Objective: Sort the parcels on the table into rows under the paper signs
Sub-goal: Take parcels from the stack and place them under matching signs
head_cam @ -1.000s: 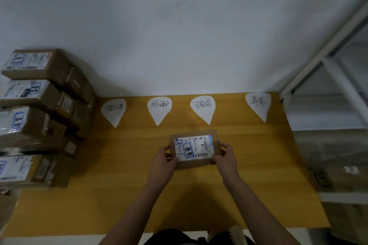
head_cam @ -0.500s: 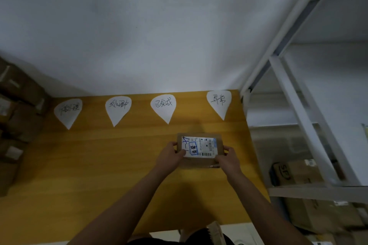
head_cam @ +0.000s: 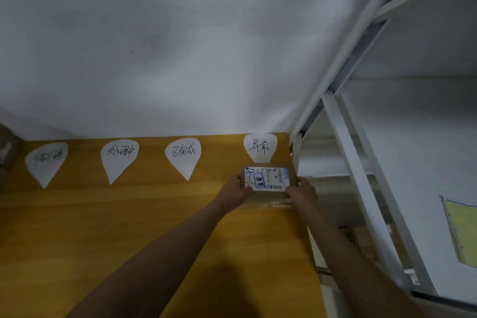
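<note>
A brown cardboard parcel with a white shipping label and blue handwriting sits just below the rightmost paper sign, covering its tip. My left hand grips the parcel's left end. My right hand grips its right end near the table's right edge. Three more teardrop-shaped paper signs lie along the back of the wooden table: the far-left sign, the second sign and the third sign.
A white metal shelf frame stands right against the table's right edge. Cardboard boxes sit low behind it. A corner of stacked parcels shows at the far left. A white wall rises behind the table.
Both hands carried the parcel from the table's middle rightward and back, to just under the rightmost sign. The view swung right, so the parcel stack at left left the frame.
</note>
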